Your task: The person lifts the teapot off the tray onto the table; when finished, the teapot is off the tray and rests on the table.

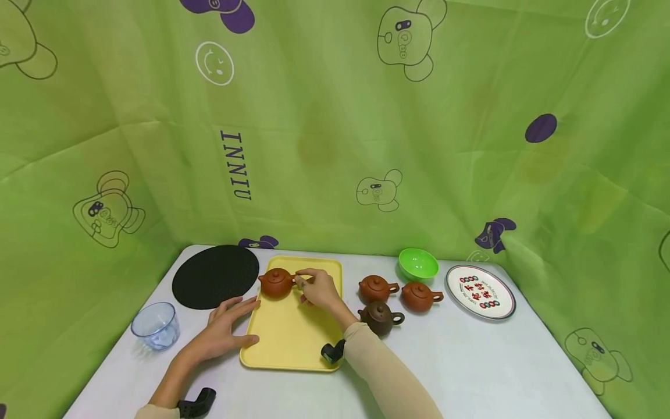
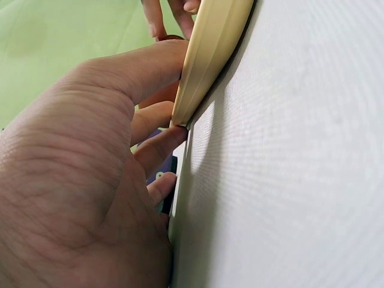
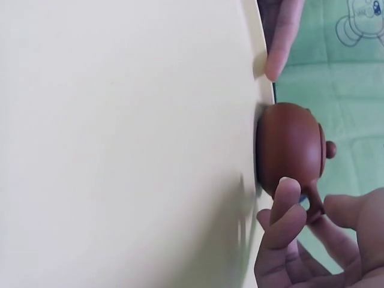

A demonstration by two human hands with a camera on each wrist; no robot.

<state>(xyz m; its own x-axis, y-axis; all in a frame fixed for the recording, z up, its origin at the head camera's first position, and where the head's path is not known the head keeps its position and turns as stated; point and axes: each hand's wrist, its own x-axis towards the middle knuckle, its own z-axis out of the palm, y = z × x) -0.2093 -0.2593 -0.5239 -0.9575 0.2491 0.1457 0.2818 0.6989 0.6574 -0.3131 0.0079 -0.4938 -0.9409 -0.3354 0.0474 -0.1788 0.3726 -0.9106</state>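
A reddish-brown teapot (image 1: 275, 284) sits upright at the far left part of the yellow tray (image 1: 293, 346), its spout to the left. My right hand (image 1: 320, 291) pinches the teapot's handle between thumb and fingers, clearly seen in the right wrist view around the handle (image 3: 315, 204). Along the tray's left edge lies my left hand (image 1: 220, 336), fingers spread and fairly straight. In the left wrist view, fingertips of that hand (image 2: 66, 168) touch the tray's rim (image 2: 210, 54).
Two reddish-brown teapots (image 1: 374, 288) (image 1: 419, 297) and a dark brown one (image 1: 380, 320) stand right of the tray. Behind them is a green bowl (image 1: 419, 265); farther right, a patterned plate (image 1: 494, 291). A black round mat (image 1: 214, 276) and clear bowl (image 1: 157, 327) are at left.
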